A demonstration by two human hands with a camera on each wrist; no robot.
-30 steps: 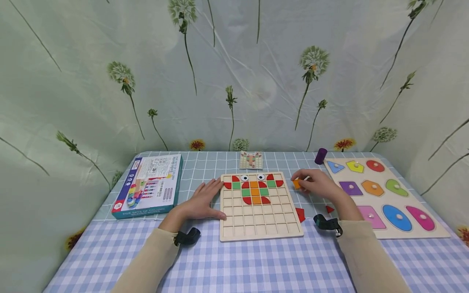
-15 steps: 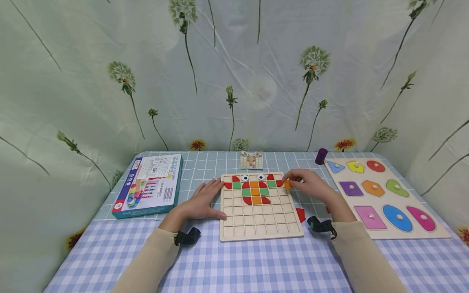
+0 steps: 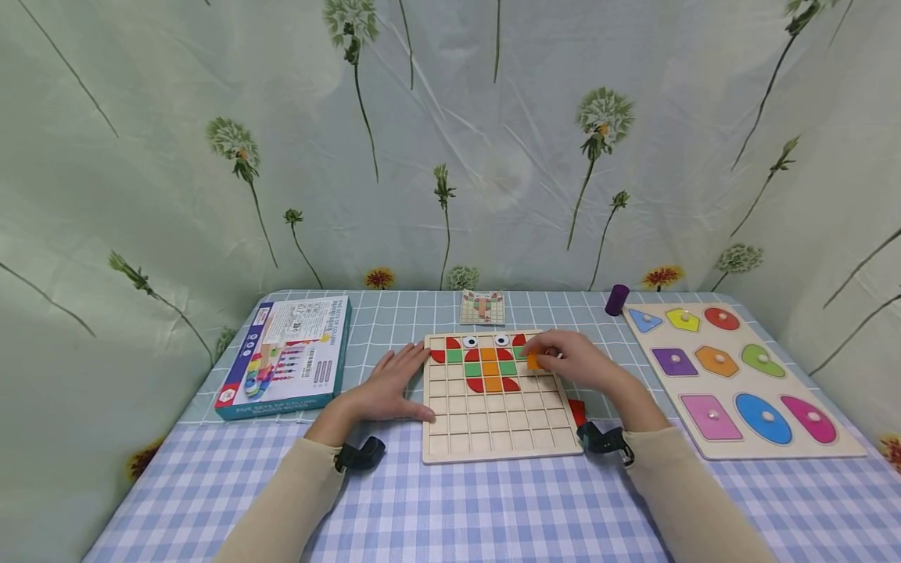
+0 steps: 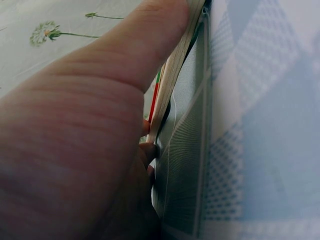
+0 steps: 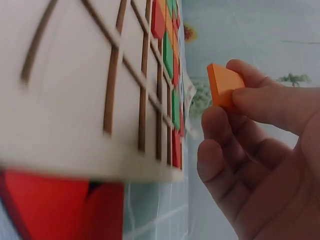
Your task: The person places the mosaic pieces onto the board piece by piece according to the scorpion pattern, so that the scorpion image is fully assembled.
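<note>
A wooden grid board (image 3: 493, 438) lies on the table, with red, green and orange tiles and two round eye pieces in its far rows. Above its upper right part, my right hand (image 3: 573, 358) pinches an orange square tile (image 5: 225, 87) between thumb and fingers. The right wrist view shows this tile raised off the board, tilted. My left hand (image 3: 385, 395) rests beside the board's left edge, fingers stretched out, the thumb (image 4: 160, 30) touching the edge. Part of the board's top right corner is hidden behind my right hand.
Red pieces (image 3: 578, 410) lie by the board's right edge. A small pattern card (image 3: 482, 308) is behind the board. On the right are a shape puzzle board (image 3: 693, 383) and a purple cylinder (image 3: 616, 300). A boxed game (image 3: 288, 356) lies at left.
My right hand has moved left with the orange tile, from the table right of the board to above the board's upper right. My left hand has stayed in place.
</note>
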